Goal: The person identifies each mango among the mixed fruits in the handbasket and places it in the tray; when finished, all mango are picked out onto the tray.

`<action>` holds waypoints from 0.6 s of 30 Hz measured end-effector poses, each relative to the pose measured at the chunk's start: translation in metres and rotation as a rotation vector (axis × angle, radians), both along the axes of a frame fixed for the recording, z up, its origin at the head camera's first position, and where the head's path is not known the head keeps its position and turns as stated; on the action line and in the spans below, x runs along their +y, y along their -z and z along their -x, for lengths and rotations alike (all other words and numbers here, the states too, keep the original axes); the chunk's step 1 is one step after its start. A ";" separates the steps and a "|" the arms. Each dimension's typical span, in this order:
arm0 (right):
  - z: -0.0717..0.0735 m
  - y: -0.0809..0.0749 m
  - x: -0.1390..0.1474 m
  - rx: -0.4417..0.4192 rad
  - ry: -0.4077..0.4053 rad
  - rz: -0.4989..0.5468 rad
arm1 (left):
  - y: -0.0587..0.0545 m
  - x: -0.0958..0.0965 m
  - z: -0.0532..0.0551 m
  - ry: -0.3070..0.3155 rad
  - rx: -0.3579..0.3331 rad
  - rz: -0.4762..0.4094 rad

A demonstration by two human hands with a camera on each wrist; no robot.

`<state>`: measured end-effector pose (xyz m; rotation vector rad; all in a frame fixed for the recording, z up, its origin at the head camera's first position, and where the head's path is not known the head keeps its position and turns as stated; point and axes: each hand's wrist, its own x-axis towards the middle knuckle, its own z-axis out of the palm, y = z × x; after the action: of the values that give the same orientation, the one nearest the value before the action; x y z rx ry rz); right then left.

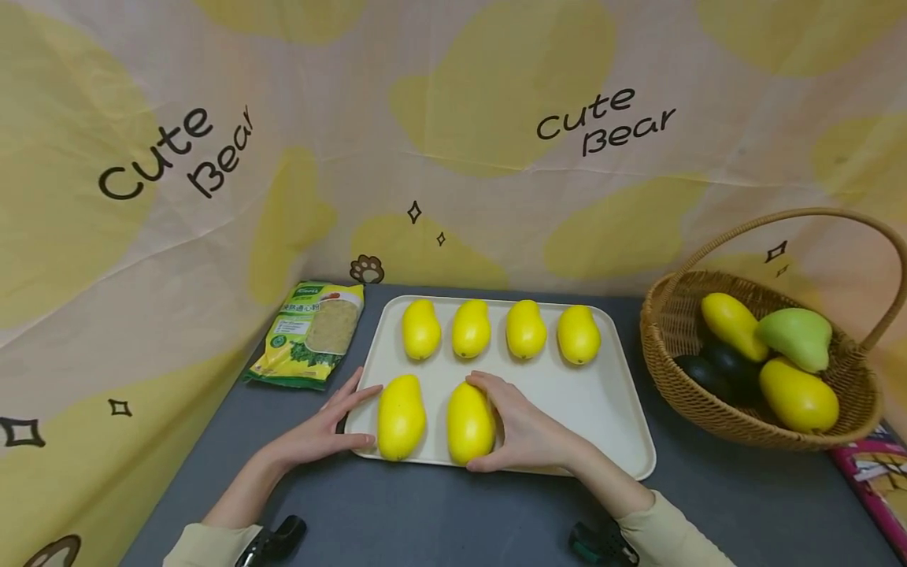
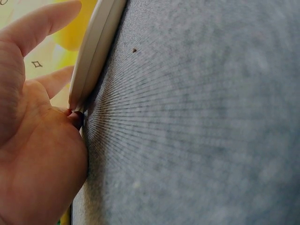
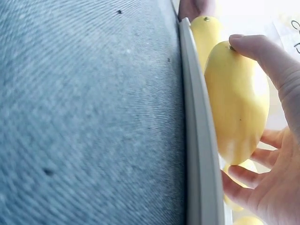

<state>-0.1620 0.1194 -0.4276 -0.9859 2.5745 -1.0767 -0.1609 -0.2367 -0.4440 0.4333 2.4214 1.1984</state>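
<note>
My right hand [image 1: 527,425] grips a yellow mango [image 1: 469,425] near the front edge of the white tray [image 1: 553,409]. In the right wrist view the thumb lies at one end of this mango [image 3: 236,103] and the fingers curve round its other end. My left hand [image 1: 322,429] is spread over the tray's left edge, thumb and fingers apart. Its fingertips are close to another mango [image 1: 401,417], left of the gripped one. Seen from the left wrist, the palm [image 2: 42,154] stands beside the tray rim [image 2: 93,51]. Behind, several mangoes [image 1: 471,329] form a row.
To the right stands a wicker basket [image 1: 655,346] with a tall handle, holding yellow mangoes, a green fruit [image 1: 797,337] and dark fruits [image 1: 730,370]. A green and yellow packet [image 1: 308,335] lies left of the tray. A patterned cloth [image 1: 460,157] hangs behind the grey table [image 1: 425,520].
</note>
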 end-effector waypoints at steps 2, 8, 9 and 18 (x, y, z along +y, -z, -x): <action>0.000 0.001 -0.001 -0.001 0.001 -0.004 | -0.001 0.000 0.000 -0.003 0.000 -0.003; 0.000 0.004 -0.004 0.022 -0.012 -0.022 | 0.000 0.000 0.001 -0.011 -0.008 0.000; 0.000 0.004 -0.005 0.024 -0.014 -0.026 | 0.000 0.000 0.001 -0.011 -0.009 0.000; -0.002 0.004 -0.006 0.017 -0.017 -0.037 | 0.000 -0.001 0.001 -0.004 0.002 -0.003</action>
<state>-0.1600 0.1130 -0.4318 -1.0110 2.5849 -1.0175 -0.1619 -0.2379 -0.4442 0.4305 2.4236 1.2038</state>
